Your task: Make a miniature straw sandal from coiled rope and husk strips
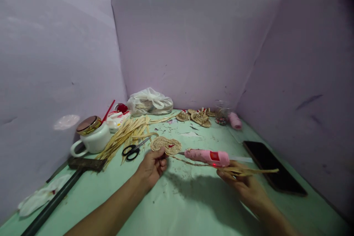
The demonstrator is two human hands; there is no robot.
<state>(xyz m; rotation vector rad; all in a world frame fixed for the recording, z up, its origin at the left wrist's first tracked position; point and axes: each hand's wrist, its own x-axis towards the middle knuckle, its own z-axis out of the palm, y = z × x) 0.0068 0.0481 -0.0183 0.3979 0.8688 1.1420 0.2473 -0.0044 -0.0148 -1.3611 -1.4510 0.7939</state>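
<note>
My left hand [153, 166] pinches the lower edge of a flat coiled piece of braided straw [160, 143], shaped like a small shoe sole with a red spot in it. A pink glue gun [203, 156] is held in my right hand [245, 184], its nozzle touching or very close to the coil's right edge. A clear glue stick [240, 159] sticks out of the gun's back, and a red light glows on its body. From the coil a straw braid [190, 163] runs under the gun to my right hand, where loose strands [262, 171] jut out.
Black-handled scissors [132, 151], straw strips [129, 132], a white mug [96, 139] and a hammer [85, 163] lie left. Behind are a plastic bag [151, 101], small woven slippers [200, 118], a clear jar [221, 112] and pink thread [235, 121]. A phone [273, 167] lies right.
</note>
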